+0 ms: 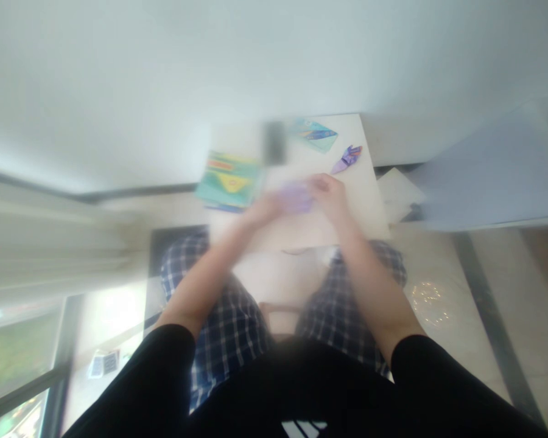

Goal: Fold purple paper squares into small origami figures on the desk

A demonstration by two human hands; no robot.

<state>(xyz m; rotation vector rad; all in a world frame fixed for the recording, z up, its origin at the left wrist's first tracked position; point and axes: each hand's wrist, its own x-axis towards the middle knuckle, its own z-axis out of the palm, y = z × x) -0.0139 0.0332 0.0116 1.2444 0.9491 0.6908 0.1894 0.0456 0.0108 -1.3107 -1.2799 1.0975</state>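
Between my two hands, just over the white table (pixel 274 234), is a piece of purple paper (pixel 296 198), blurred in the view. My left hand (pixel 265 208) is closed at its left edge. At its right edge my right hand (pixel 329 190) is closed too, fingers bent and pinching the paper. Haze hides the exact fingertips and any folds in the sheet. Beyond my right hand lies a folded purple paper figure (pixel 348 158), narrow and pointed at its near end.
Green and yellow booklets or packs (pixel 231 182) lie stacked at the table's left. A dark rectangular object (pixel 274 143) and a teal folded paper piece (pixel 318 135) sit toward the back, near the wall (pixel 274 55). My knees flank the table's near edge.
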